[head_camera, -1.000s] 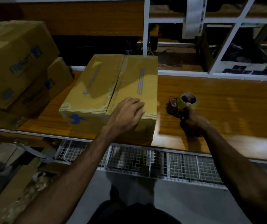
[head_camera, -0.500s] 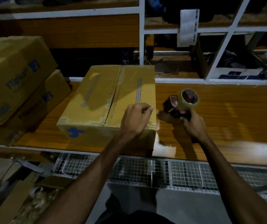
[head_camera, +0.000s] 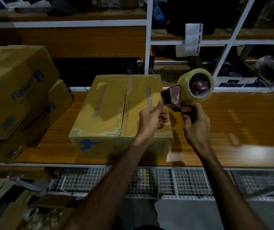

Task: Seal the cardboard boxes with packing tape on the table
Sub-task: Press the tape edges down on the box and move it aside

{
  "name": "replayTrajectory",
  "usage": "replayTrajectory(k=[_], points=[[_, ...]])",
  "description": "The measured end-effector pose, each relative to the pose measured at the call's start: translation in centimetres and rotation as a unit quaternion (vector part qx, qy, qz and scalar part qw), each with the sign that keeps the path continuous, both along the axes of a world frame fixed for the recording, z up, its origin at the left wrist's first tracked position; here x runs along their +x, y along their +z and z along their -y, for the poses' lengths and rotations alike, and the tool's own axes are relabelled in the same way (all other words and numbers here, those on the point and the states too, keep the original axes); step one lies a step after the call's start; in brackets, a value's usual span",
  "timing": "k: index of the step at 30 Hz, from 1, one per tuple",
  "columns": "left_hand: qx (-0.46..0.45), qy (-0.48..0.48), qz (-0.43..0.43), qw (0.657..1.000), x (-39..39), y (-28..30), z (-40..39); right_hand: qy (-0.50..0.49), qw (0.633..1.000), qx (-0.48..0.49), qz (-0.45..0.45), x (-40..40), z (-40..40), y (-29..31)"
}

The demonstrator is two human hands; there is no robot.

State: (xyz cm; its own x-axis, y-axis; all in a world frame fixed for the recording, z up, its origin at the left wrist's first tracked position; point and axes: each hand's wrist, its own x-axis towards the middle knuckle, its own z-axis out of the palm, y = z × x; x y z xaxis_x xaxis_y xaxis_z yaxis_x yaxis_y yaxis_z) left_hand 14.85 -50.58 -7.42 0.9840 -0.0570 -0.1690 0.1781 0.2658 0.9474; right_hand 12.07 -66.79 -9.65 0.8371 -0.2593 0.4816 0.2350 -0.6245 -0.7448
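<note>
You are holding the dispenser (head_camera: 185, 103) up over the worktop (head_camera: 242, 123), just off the right edge of the box (head_camera: 116, 110), which is sitting near the worktop's front edge, left of the middle. Your right hand (head_camera: 195, 123) is making a full grip, fingers curled round the red handle, with the roll (head_camera: 196, 85) facing you. Your left hand (head_camera: 153, 117) is making a narrow pinching grip at the dispenser's mouth; it looks to be catching the tape's free end, though the clear film itself is too faint to confirm.

The centre seam of the box already looks glossy with tape, so the open work is probably the edge seams, but that is a judgement in this dim light.

To do this step well, you should be drawing the end out straight and taut so it does not fold back on itself. Plant it a little way down the box's front face, then press it flat before you run the dispenser along. Two more boxes (head_camera: 15, 90) are stacked at the worktop's left end.
</note>
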Motion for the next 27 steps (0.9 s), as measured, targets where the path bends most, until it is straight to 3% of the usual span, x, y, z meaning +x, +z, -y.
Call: replayTrajectory(k=[6,13,19,27], points=[[-0.183,-0.107,-0.061,0.975,-2.3,0.2,-4.1,-0.013,1.000,0.012,0.019,-0.7,-3.1,1.3],[-0.372,-0.161,-0.122,0.906,-4.4,1.0,-8.3,-0.020,0.999,-0.011,0.046,-0.8,-6.6,2.3],[-0.371,-0.109,-0.189,0.903,-4.9,3.0,-10.9,-0.008,0.997,-0.033,0.073,-0.7,-9.3,2.5],[-0.368,-0.096,-0.195,0.904,-5.9,3.6,-14.7,-0.001,0.994,-0.031,0.109,-0.8,-13.1,3.4]])
